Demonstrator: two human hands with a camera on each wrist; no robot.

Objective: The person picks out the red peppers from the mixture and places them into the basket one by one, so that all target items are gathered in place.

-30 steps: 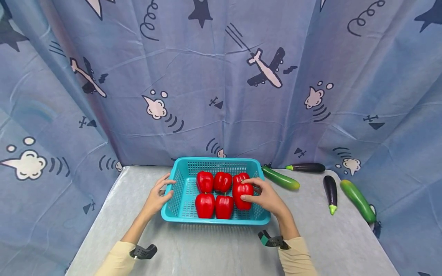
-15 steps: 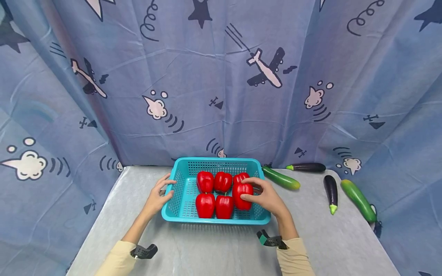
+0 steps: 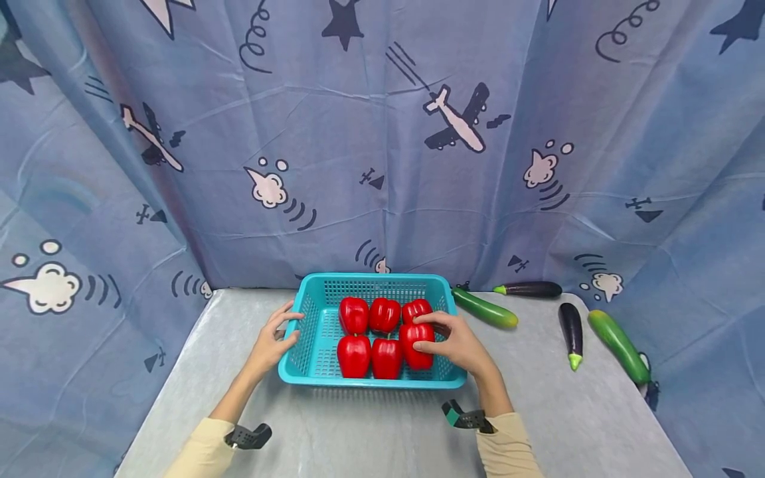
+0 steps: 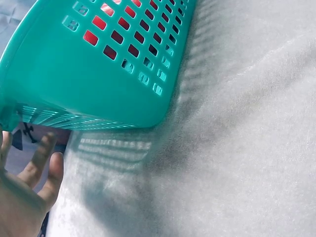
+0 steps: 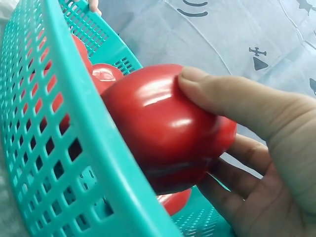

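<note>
A turquoise plastic basket [image 3: 373, 383] stands on the table and holds several red bell peppers. My right hand [image 3: 457, 345] grips a red bell pepper [image 3: 416, 347] at the basket's right side, thumb on its near side and fingers behind. In the right wrist view this bell pepper [image 5: 163, 126] appears just inside the slotted basket wall, partly over another pepper [image 5: 175, 201]. My left hand [image 3: 271, 342] rests its fingertips at the basket's left rim. The left wrist view shows its loosely extended fingers [image 4: 52, 185] beside the basket corner [image 4: 148, 116].
A green cucumber-like vegetable [image 3: 487, 309] lies close to the basket's right side. Farther right are two eggplants [image 3: 532, 289] and another long green vegetable [image 3: 619, 348]. A blue patterned curtain [image 3: 382, 146] hangs behind the table.
My right hand has lowered the bell pepper slightly toward the near right part of the basket. The left hand stays at the rim.
</note>
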